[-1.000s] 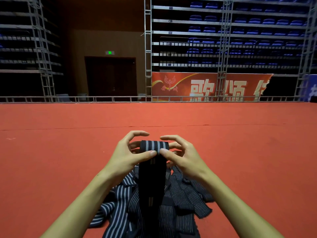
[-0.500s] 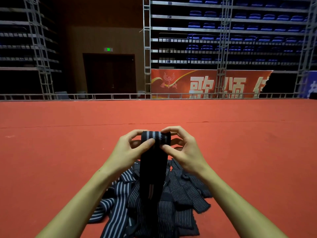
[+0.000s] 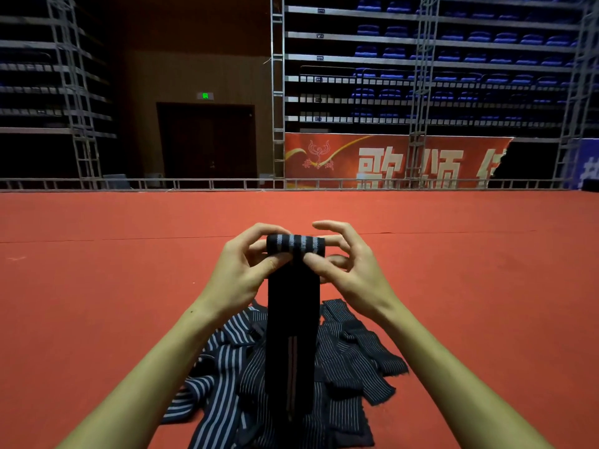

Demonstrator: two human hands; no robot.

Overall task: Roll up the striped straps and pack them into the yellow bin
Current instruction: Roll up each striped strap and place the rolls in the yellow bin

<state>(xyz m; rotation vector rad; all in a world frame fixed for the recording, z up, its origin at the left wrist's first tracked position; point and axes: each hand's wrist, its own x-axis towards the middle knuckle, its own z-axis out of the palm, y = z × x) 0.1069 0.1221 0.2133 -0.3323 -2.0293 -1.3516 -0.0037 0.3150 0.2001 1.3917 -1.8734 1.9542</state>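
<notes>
A dark striped strap (image 3: 293,319) hangs upright in front of me, its top end wound into a small grey-striped roll (image 3: 295,244). My left hand (image 3: 241,270) pinches the roll's left end with thumb and curled fingers. My right hand (image 3: 348,270) pinches the right end, thumb pressed on the front. Below, a loose pile of striped straps (image 3: 350,361) lies on the red floor. The yellow bin is not in view.
Red carpet (image 3: 129,286) spreads on all sides of the pile. A low metal truss rail (image 3: 194,183) bounds the far edge, with a red banner (image 3: 389,162), scaffold towers and blue seating behind it.
The roll at the strap's top has grown a little as both hands turned it. My right index finger has lifted off the roll.
</notes>
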